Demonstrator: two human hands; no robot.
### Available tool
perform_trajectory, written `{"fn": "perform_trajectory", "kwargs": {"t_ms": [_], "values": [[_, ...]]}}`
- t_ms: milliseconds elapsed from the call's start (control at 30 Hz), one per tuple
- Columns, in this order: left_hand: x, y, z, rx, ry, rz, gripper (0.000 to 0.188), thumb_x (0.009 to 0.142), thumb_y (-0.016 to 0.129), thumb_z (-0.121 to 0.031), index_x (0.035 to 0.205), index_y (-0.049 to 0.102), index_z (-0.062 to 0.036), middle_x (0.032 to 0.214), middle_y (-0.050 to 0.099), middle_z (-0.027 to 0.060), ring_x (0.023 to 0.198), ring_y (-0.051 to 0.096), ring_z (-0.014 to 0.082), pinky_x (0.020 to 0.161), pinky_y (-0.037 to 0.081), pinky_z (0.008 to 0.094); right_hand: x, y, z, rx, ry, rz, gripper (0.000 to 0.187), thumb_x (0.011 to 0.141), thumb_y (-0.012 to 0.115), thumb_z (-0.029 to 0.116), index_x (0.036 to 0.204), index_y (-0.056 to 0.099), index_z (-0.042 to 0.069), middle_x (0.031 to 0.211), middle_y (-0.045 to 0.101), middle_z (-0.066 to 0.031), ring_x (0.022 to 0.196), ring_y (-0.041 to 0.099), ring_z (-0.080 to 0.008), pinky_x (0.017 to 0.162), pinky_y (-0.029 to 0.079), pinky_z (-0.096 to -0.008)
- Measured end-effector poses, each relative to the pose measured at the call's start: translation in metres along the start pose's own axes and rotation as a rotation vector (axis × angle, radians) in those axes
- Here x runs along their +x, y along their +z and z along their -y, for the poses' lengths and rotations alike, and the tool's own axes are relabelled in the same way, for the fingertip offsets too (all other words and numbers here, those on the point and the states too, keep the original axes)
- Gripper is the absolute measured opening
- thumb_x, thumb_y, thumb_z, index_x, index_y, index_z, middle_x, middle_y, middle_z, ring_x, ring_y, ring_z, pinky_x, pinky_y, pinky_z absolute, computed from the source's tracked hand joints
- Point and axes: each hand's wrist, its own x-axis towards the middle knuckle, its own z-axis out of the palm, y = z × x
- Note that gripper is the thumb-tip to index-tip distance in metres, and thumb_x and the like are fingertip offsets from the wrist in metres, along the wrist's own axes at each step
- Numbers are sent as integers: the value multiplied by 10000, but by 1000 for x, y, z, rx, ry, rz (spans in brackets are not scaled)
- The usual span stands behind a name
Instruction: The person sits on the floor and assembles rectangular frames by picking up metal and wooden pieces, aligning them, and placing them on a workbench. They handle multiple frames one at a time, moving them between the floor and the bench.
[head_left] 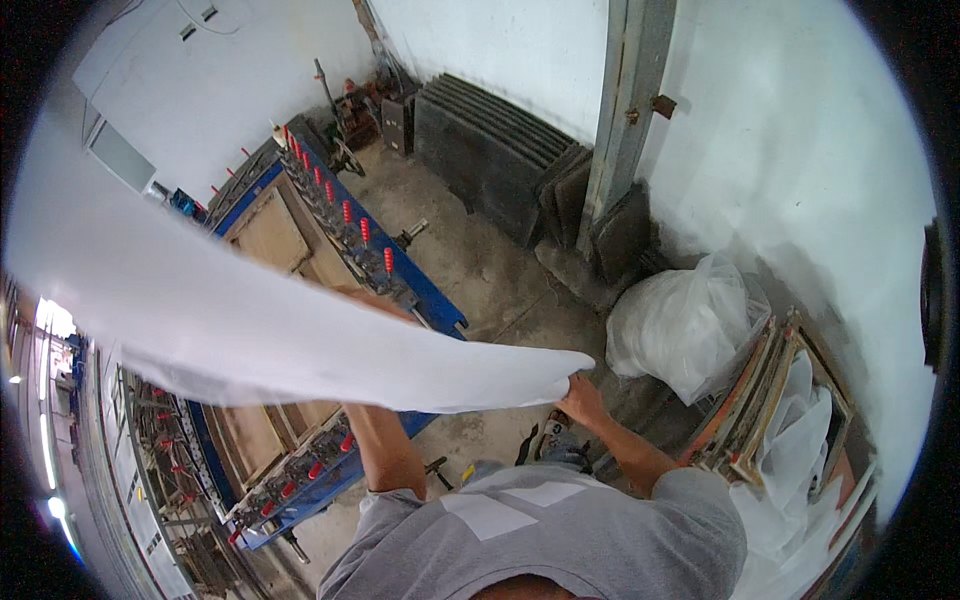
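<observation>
A long white sheet of thin, cloth-like material (300, 345) stretches from the upper left across to my right hand (580, 400). That hand is closed on the sheet's narrow, gathered end, in front of my body. My left forearm (380, 450) rises behind the sheet. A bit of my left hand (375, 301) shows above the sheet's upper edge, but its fingers are hidden. Beneath the sheet stands a blue-railed clamping table (440, 305) with rows of red-handled clamps (365, 232). Wooden frames (270, 235) lie inside its rails.
Dark flat panels (490, 150) lean against the far wall beside a metal post (625, 120). At right sit a bulging clear plastic bag (675, 330) of white material and a stack of wooden frames (745, 420) with white sheets (795, 440). Metal racks (140, 480) stand at left.
</observation>
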Motion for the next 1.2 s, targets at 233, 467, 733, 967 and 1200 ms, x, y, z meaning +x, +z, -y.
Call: {"fn": "perform_trajectory", "kwargs": {"t_ms": [233,467,733,967,1200], "values": [[72,-23,-11,126,8,131,538,924,548,-478,1183,500,-8,980,632,190,820,643,355,756,477,515,162,-34,-9,-15,-372,-45,588,803,700,329,1250,505,0,1324,494,-230,1164,527,-433,924,487,-513],[136,-119,6,327,63,36,502,951,480,-482,1240,488,-72,945,608,165,842,613,323,799,459,526,353,-93,12,139,-585,89,276,937,591,234,1106,631,20,1006,658,-210,899,636,-412,771,511,-479],[285,-227,95,366,416,-381,538,911,504,-523,1231,531,-91,1025,586,152,904,547,300,817,449,456,550,-190,14,75,-521,265,295,884,663,286,955,696,1,946,703,-156,836,678,-303,732,526,-412],[363,-347,139,627,600,-939,636,885,605,-365,1323,356,22,1156,533,212,970,600,303,807,526,415,698,-287,265,639,-877,132,521,826,751,239,1265,580,16,1234,619,-166,1166,580,-318,1005,440,-408],[456,-418,162,815,595,-1149,849,709,793,-445,1280,434,71,1142,597,154,1057,593,247,860,512,397,798,-284,441,587,-1310,44,328,792,719,100,1095,667,-13,1073,672,-203,1028,643,-343,968,465,-431]]}}
